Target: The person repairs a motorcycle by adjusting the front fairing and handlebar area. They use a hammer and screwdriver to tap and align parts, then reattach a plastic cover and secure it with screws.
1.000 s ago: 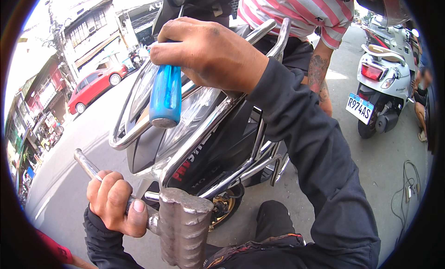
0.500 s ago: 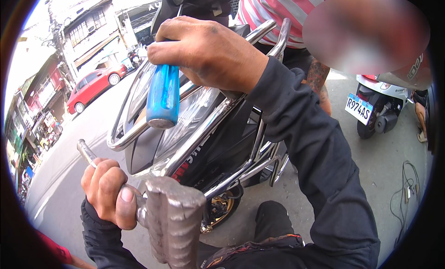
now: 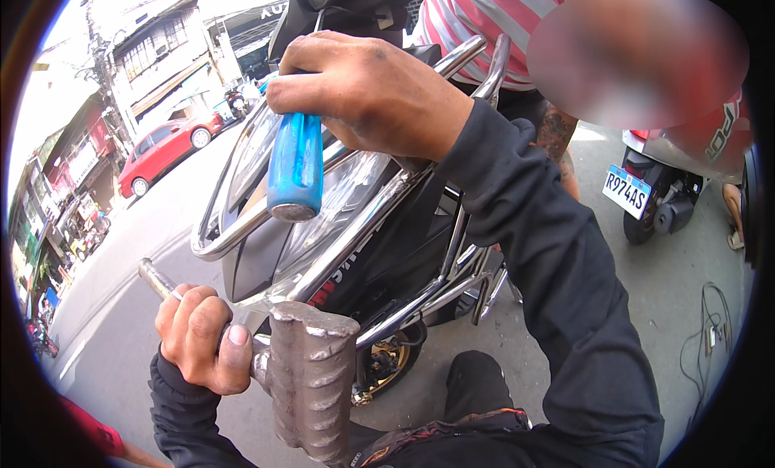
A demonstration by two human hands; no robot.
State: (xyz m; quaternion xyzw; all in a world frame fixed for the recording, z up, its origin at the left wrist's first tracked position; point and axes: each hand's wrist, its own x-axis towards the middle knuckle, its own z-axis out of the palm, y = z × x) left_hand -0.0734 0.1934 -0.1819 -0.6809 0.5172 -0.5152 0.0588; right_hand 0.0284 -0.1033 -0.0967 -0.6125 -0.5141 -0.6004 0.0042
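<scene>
My right hand (image 3: pixel 371 93) grips a screwdriver by its blue handle (image 3: pixel 295 168). Its shaft points up and away, toward a dark part (image 3: pixel 355 20) of the motorcycle's front; I cannot tell whether the tip touches. In my left hand (image 3: pixel 202 339) is a hammer, its metal handle wrapped by my fingers. The heavy hammer head (image 3: pixel 313 379), made of ribbed steel bars welded together, hangs below and nearer me than the screwdriver's butt, apart from it. Behind both hands stands the motorcycle's dark body (image 3: pixel 379 258), framed by chrome guard bars (image 3: pixel 347 242).
A person in a pink-and-white striped shirt (image 3: pixel 484 24) stands close beyond the motorcycle. Farther right is a parked scooter (image 3: pixel 666 194), with a dark cable (image 3: pixel 706 339) on the ground. A red car (image 3: pixel 169 149) stands across the street at left. A red sleeve (image 3: pixel 93 428) shows at lower left.
The hammer in my left hand has shifted slightly right and its head has turned a little. The screwdriver and my right hand appear slightly farther right, along with the motorcycle in the picture.
</scene>
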